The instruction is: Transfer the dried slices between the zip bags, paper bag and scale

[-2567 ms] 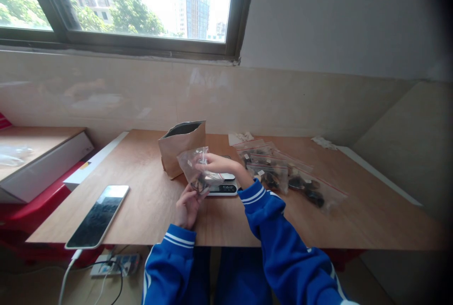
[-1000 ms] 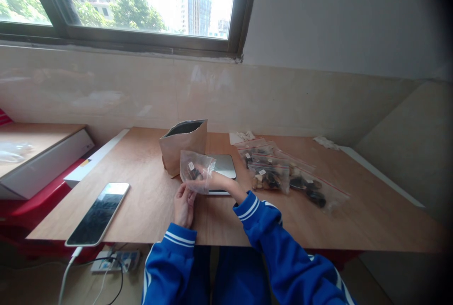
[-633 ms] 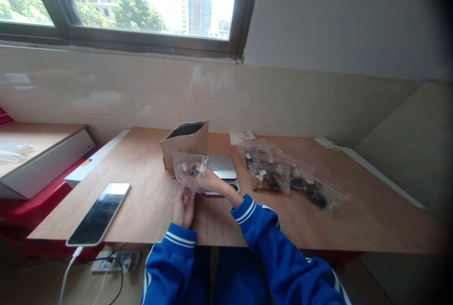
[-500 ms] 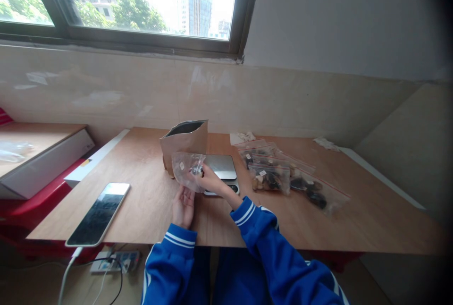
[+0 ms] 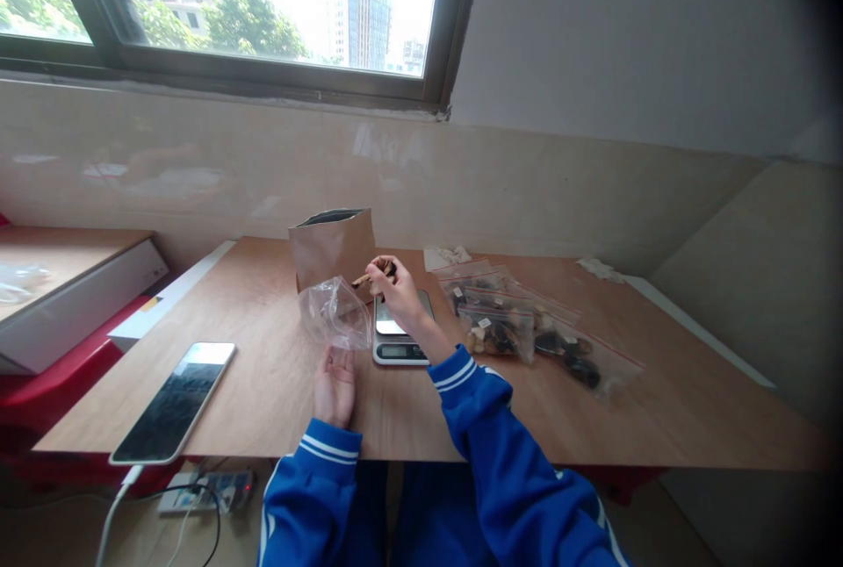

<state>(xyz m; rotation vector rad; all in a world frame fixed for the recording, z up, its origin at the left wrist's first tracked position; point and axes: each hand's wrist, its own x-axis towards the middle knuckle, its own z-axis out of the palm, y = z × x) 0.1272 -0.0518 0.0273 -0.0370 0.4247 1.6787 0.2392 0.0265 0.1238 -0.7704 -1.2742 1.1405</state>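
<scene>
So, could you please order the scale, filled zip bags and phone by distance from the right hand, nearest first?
1. Scale, just beneath the right hand.
2. Filled zip bags, off to its right.
3. Phone, far off to the left.

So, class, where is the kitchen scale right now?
In the head view, the kitchen scale sits mid-table, right of the clear bag, in front of the brown paper pouch, under the right hand.

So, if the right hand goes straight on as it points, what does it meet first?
Probably the brown paper bag, just beyond the right hand and its brown pieces; depth is unclear.
</scene>
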